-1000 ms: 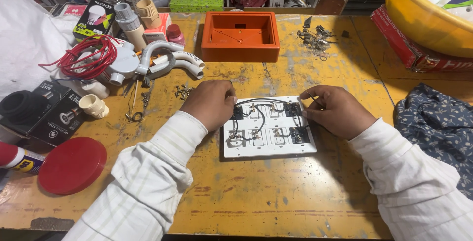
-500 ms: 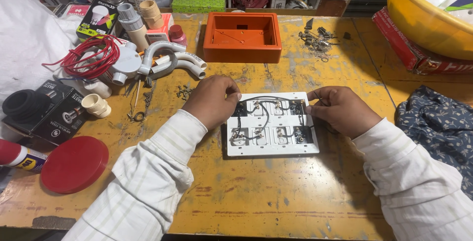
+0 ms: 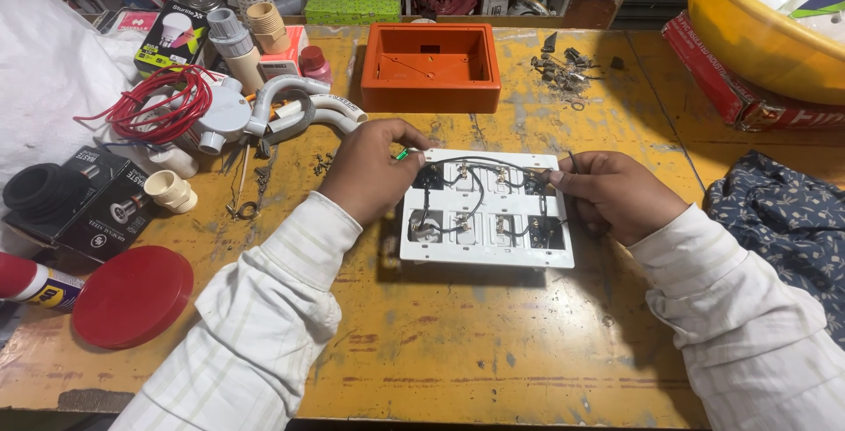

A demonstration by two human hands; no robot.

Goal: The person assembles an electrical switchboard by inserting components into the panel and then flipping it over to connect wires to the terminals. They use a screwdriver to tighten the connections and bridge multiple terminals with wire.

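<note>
- Yellow, paint-worn and scuffed, the wooden worktop [image 3: 458, 343] carries everything; the white rectangular plastic switch plate [image 3: 487, 250] lies back-side up near its middle, between my two hands.
- My left hand [image 3: 370, 171] rests at the plate's upper left corner, fingers curled shut around a small green-tipped tool [image 3: 402, 154]; I cannot see how much of the tool is inside my fist.
- My right hand [image 3: 612, 195] sits at the plate's right edge, thumb and forefinger pinched on the end of a thin black wire [image 3: 480, 186] that loops across the switch backs.
- To do this well, I judge the right hand should keep the wire end steady against its terminal while the tool works, so the strand does not slip out.
- Pressing the left wrist down on the worktop should stop the plate sliding.
- I would keep the tool tip square to the terminal; at a slant it could skid onto neighbouring wires.
- Towards the far edge sits an orange rectangular plastic box [image 3: 430, 66], open side up, well apart from the plate.
- Along the left edge lie a coil of red wire [image 3: 158, 105], grey bent pipe fittings [image 3: 299, 107] and a flat round red lid [image 3: 132, 295].
</note>
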